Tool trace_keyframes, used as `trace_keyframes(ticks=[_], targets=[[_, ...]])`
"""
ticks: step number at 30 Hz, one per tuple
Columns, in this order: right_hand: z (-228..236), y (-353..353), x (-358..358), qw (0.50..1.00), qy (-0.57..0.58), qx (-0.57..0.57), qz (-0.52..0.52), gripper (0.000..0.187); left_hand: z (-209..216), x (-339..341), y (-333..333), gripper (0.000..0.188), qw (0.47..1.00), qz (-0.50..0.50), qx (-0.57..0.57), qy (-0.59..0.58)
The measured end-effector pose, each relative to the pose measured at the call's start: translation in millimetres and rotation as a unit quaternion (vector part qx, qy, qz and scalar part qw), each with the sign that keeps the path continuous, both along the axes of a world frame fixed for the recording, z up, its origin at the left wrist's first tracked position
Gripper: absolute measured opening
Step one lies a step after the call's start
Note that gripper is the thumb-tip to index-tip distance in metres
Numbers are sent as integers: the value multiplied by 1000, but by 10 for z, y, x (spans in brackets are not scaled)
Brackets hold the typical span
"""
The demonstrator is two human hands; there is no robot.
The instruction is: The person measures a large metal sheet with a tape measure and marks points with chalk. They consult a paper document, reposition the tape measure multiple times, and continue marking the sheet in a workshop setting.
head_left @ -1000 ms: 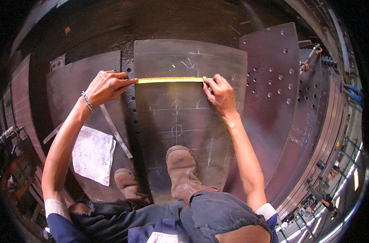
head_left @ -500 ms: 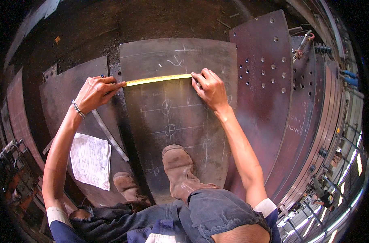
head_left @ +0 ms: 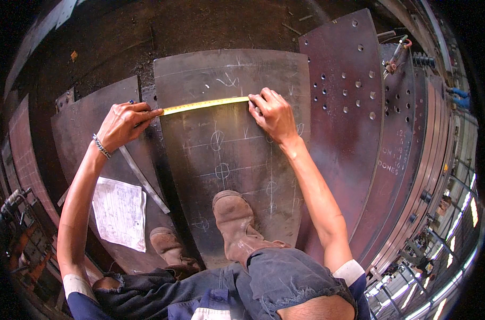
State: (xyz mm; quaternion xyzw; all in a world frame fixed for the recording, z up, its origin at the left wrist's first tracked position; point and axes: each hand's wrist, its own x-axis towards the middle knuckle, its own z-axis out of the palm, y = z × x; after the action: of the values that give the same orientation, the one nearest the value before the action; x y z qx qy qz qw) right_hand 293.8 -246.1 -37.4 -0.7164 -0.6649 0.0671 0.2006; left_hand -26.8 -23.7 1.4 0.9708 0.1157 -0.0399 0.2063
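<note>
A yellow measuring tape [head_left: 205,105] is stretched across the upper part of a dark steel plate [head_left: 242,184] marked with chalk lines, circles and crosses. My left hand [head_left: 126,121] pinches the tape's left end at the plate's left edge. At the other end, my right hand [head_left: 274,113] closes its fingers on the tape; something small and dark shows in its curled fingers, too hidden to name. One brown boot [head_left: 234,216] of mine stands on the marked plate, below the chalk circles.
To the left, another plate carries a sheet of paper [head_left: 120,213] and a flat metal strip [head_left: 144,180]. A reddish plate with drilled holes [head_left: 341,133] lies on the right, beside more stacked plates. Near its far edge sits a torch-like tool [head_left: 394,60] with a red part.
Both hands hold the tape in nearly the same place on the plate. The whole view has shifted slightly.
</note>
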Motion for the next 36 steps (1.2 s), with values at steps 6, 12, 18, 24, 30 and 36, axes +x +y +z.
trace_keyframes(ticks=[6, 12, 18, 24, 30, 36], targets=[[19, 15, 14, 1000, 5, 19, 2, 19, 27, 22, 3, 37, 1000, 5, -15, 18], [298, 120, -112, 996, 75, 39, -15, 27, 6, -13, 30, 35, 1000, 1, -20, 14], [594, 560, -358, 957, 247, 121, -88, 26, 7, 2, 45, 34, 1000, -3, -4, 21], [378, 901, -685, 916, 380, -72, -109, 35, -49, -93, 48, 32, 999, 5, -24, 29], [61, 1088, -796, 848, 485, -198, -81, 27, -62, -69, 52, 37, 1000, -13, 2, 14], [9, 1210, -791, 879, 419, -228, -20, 26, -96, -99, 56, 41, 999, -4, -22, 24]])
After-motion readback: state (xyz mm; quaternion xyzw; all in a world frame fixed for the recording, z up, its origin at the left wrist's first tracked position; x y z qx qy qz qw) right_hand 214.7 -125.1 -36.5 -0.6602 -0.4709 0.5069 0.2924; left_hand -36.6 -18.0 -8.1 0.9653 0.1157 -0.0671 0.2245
